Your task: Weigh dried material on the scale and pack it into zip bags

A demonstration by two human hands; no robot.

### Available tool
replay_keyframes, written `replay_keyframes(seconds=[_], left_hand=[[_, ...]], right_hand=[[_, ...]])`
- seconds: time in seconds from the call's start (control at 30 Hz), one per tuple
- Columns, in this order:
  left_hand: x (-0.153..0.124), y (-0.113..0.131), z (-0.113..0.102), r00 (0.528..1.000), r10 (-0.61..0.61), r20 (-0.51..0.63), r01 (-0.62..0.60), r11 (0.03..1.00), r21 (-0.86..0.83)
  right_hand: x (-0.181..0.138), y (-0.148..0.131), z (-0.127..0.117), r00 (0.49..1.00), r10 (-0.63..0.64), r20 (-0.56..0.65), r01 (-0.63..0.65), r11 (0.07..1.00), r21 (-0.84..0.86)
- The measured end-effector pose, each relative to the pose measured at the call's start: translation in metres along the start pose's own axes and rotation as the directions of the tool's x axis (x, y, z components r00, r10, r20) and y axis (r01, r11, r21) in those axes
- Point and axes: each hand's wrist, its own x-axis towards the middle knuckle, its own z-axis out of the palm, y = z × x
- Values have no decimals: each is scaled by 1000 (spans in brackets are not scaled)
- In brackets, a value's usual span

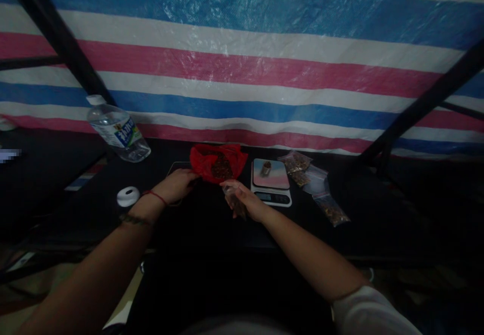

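A red plastic bag holding brown bits lies open on the dark table. My left hand rests at the bag's left edge, fingers curled toward it; what they hold, if anything, is hidden. My right hand is closed on a small clear pouch with brown contents, just in front of the red bag and left of a small digital scale. A small dark object sits on the scale's platform.
Several small clear pouches with brown contents lie right of the scale. A water bottle stands tilted at the back left, a white round object beside my left wrist. A striped tarp and black frame bars stand behind.
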Motion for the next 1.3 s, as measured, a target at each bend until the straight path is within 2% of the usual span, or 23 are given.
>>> replay_keyframes(seconds=[0.1,0.23,0.37,0.47,0.63,0.73,0.83,0.97,1.07,1.2,1.3], left_hand=[[10,-1,-7,996,3,93,-6,1000,24],[17,8,-18,977,-80,199,67,995,74],[18,18,-25,966,-113,231,103,993,54],[16,20,-21,968,-100,230,96,995,30],[8,24,-14,973,-71,218,80,996,-34],[1,34,-24,988,-27,154,46,991,-122],[-6,47,-43,1000,17,9,-14,973,-229],[-12,51,-60,994,-4,-108,-22,970,-241],[-14,40,-54,995,-31,-90,13,982,-189],[-18,25,-32,997,-34,67,40,995,-94],[-20,22,-18,992,-21,123,25,999,-35]], right_hand=[[-1,-5,1,998,29,49,-29,1000,7],[-2,-8,1,997,39,63,-39,999,10],[1,-7,-1,997,36,63,-43,992,119],[2,-6,-2,995,65,75,-79,976,202],[2,-6,-2,996,68,64,-81,970,230],[2,-6,-2,996,73,59,-85,969,234],[3,-4,-3,996,75,48,-84,971,225],[3,-5,-3,996,78,42,-85,976,203],[2,-8,-2,996,74,40,-80,977,196],[0,-11,-1,997,59,40,-66,976,208],[0,-10,0,997,44,58,-56,973,224]])
